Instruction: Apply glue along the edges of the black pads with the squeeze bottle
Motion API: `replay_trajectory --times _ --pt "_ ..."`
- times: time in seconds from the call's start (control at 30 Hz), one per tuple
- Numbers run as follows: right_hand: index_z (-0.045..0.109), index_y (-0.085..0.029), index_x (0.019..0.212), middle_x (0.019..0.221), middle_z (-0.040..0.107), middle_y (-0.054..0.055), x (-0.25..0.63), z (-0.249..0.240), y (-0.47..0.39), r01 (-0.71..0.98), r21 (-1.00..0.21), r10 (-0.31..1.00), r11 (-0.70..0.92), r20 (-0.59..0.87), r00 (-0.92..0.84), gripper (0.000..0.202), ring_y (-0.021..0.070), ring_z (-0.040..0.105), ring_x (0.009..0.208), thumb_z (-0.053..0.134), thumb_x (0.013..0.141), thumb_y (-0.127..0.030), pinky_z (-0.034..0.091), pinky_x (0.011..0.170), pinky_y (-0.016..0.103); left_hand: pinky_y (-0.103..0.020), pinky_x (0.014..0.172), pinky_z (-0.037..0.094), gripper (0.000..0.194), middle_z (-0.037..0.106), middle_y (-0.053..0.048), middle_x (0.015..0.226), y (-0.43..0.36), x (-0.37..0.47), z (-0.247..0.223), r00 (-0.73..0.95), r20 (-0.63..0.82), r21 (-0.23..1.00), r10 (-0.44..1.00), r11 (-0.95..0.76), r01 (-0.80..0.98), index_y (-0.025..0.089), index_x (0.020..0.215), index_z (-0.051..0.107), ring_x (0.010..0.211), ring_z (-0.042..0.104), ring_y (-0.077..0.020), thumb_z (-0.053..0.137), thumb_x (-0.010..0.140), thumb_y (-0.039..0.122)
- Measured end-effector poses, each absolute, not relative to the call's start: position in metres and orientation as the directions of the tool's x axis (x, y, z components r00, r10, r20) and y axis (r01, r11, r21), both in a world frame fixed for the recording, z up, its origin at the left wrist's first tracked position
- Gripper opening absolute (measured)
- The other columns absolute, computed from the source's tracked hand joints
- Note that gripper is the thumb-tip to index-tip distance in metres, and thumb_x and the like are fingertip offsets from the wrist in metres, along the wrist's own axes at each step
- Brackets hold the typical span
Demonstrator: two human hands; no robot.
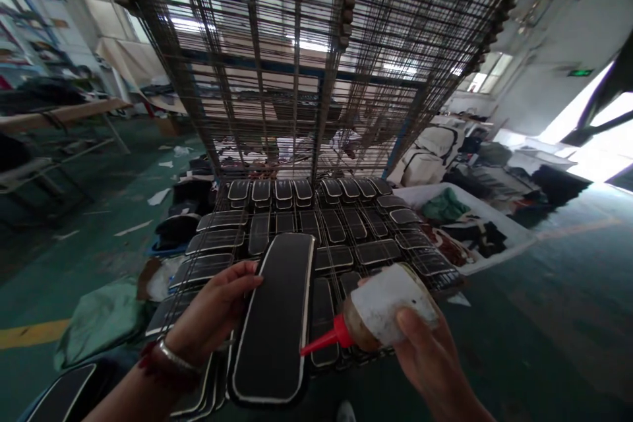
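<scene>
My left hand [230,297] grips the left edge of a long black panel [277,316] with rounded lower corners, thumb on its top face. A pale line of glue runs around the panel's border. In my right hand [425,349] is a glue bottle [380,306] with a whitish label and a red nozzle [326,339]. The bottle lies tilted, its nozzle tip at the panel's right edge, low down. Beneath and beyond the panel, similar black panels with pale borders lie in rows on a wire rack [341,244].
Raised wire shelves [316,72] tower over the rack's far side. To the right stands a white bin [514,247] with cloth pieces. A green bag [101,323] sits on the floor at left, with a work table [64,112] farther back.
</scene>
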State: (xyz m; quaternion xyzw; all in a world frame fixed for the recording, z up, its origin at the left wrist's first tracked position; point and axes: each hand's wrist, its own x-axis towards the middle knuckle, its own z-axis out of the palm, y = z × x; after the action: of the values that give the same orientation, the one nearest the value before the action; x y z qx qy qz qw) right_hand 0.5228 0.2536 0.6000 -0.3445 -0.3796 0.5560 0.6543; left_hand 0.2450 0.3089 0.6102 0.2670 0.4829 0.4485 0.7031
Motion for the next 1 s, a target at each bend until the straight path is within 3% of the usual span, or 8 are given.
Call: replay_trajectory --times 0.2,0.43,0.63,0.77,1.0 --pt "0.061 -0.025 0.121 0.109 0.066 0.013 0.522 0.598 0.254 -0.447 -0.884 0.99 0.139 0.115 0.081 0.048 0.0357 0.061 0.099 0.08 0.079 -0.041 0.053 0.082 0.049 -0.024 0.051 0.056 0.014 0.066 0.0 0.067 0.31 0.238 0.61 0.046 -0.44 0.792 0.897 0.412 -0.45 0.016 0.079 0.062 0.055 0.064 -0.0134 0.067 0.073 0.004" --pt "0.058 -0.03 0.127 0.112 0.065 0.011 0.526 0.591 0.257 -0.495 -0.852 0.983 0.172 0.118 0.139 0.049 0.0332 0.061 0.102 0.079 0.083 -0.036 0.054 0.084 0.047 -0.023 0.052 0.058 0.014 0.068 -0.002 0.067 0.309 0.233 0.6 -0.056 -0.456 0.764 0.888 0.358 -0.537 0.012 0.074 0.064 0.056 0.066 -0.0127 0.057 0.082 0.002" --pt "0.06 -0.031 0.124 0.109 0.066 0.009 0.521 0.598 0.264 -0.5 -0.814 0.939 0.297 0.155 0.306 0.047 0.0325 0.061 0.103 0.081 0.082 -0.035 0.053 0.085 0.045 -0.016 0.052 0.058 0.02 0.071 -0.004 0.067 0.302 0.244 0.592 -0.138 -0.564 0.632 0.814 0.317 -0.707 0.009 0.077 0.063 0.055 0.068 -0.01 0.049 0.086 -0.001" --pt "0.06 -0.03 0.122 0.115 0.064 0.008 0.52 0.597 0.264 -0.464 -0.82 0.926 0.334 0.193 0.326 0.042 0.0323 0.059 0.106 0.078 0.084 -0.037 0.052 0.088 0.046 -0.012 0.046 0.056 0.019 0.069 -0.001 0.063 0.299 0.253 0.585 -0.148 -0.607 0.542 0.781 0.27 -0.796 0.01 0.078 0.059 0.05 0.066 -0.0079 0.047 0.087 -0.002" --pt "0.058 -0.03 0.122 0.118 0.063 0.01 0.516 0.585 0.256 -0.48 -0.821 0.93 0.309 0.157 0.332 0.044 0.0333 0.059 0.106 0.077 0.084 -0.038 0.053 0.085 0.046 -0.01 0.04 0.051 0.025 0.065 0.002 0.057 0.297 0.265 0.592 -0.186 -0.637 0.491 0.748 0.208 -0.846 0.013 0.074 0.055 0.044 0.061 -0.0056 0.043 0.088 -0.004"
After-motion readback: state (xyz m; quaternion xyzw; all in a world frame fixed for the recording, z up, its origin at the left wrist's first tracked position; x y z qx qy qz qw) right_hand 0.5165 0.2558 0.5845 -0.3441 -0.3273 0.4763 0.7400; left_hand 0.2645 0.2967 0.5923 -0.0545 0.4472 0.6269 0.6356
